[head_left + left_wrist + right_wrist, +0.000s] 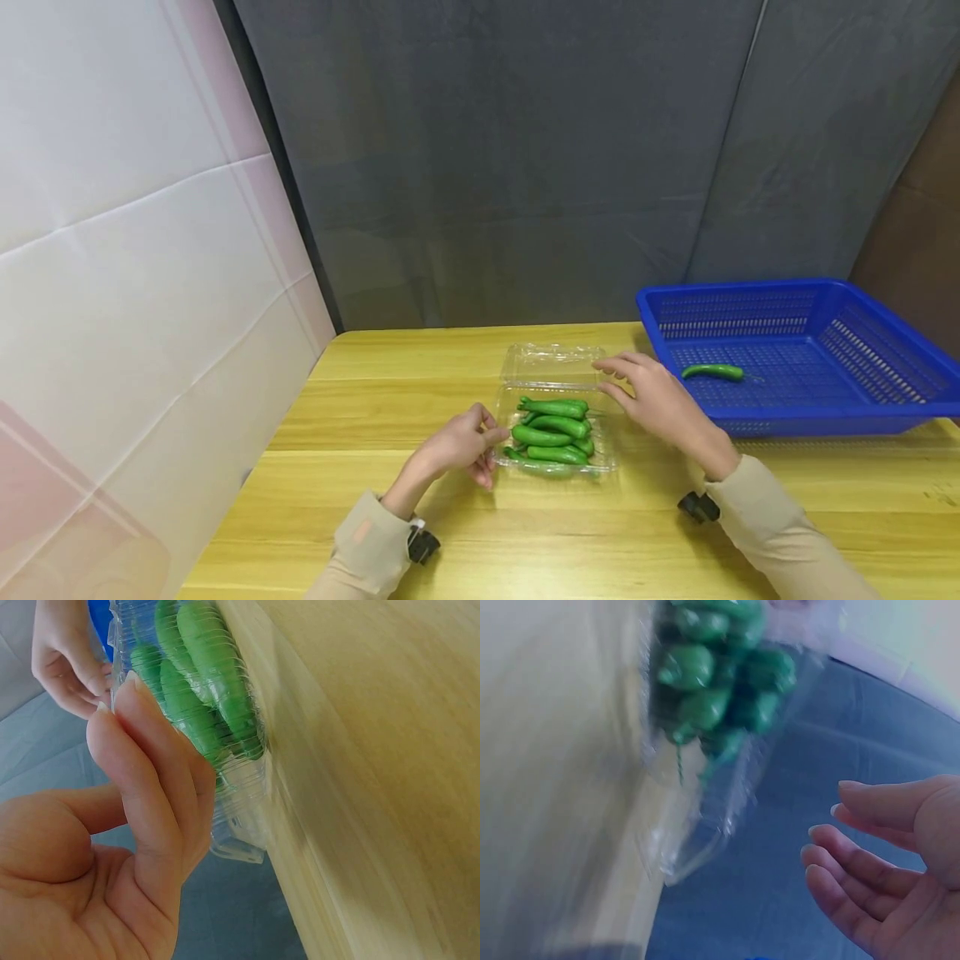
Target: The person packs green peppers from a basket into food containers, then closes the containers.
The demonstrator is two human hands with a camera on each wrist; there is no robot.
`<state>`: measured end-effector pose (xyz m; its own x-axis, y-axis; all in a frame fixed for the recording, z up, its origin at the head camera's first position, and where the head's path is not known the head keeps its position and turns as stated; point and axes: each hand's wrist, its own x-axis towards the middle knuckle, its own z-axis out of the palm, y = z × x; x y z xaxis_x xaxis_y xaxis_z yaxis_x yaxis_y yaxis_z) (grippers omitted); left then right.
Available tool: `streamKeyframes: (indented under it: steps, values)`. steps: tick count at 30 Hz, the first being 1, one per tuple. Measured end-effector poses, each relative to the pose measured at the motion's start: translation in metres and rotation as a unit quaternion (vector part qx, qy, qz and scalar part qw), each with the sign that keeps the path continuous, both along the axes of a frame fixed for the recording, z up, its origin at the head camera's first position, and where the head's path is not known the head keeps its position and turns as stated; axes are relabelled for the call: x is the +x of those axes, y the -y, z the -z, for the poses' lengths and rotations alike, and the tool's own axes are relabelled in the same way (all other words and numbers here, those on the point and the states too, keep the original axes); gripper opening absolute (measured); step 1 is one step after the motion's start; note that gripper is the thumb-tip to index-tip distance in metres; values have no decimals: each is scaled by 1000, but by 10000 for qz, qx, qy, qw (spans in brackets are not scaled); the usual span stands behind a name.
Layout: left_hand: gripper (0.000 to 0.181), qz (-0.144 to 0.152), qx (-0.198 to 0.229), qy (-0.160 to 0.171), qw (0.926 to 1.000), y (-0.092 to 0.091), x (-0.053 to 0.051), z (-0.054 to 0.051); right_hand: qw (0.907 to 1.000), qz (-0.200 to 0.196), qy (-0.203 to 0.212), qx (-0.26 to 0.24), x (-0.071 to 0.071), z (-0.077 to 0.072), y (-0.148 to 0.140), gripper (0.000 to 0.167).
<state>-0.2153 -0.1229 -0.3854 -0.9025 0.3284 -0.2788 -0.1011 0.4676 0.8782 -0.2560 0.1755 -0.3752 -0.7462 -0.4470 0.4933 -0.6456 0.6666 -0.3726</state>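
Observation:
A clear plastic clamshell box [609,454] stands unlidded on the table, its lid [551,367] folded back behind it. Several green chili peppers [553,439] lie in it, roughly side by side. At the box's left edge my left hand [467,442] pinches the rim with curled fingers; in the left wrist view its thumb tip is hidden. My right hand [656,396] hovers by the right side of the lid. Its thumb and fingers are apart with nothing between them, as the right wrist view shows, where the peppers and box look blurred.
To the right sits a blue plastic basket [885,410] with slotted walls, holding one green chili pepper [712,372]. The wooden table [360,392] meets a grey curtain [487,208] at the back. A pale fabric wall [150,275] rises along the left.

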Motion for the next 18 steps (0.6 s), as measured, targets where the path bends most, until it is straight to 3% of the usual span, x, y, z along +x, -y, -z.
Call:
streamKeyframes:
  steps: [18]
  values:
    - [21,-62,-28,41,10000,0,-1,1,9992,305,-65,-231,-7,-27,-40,30]
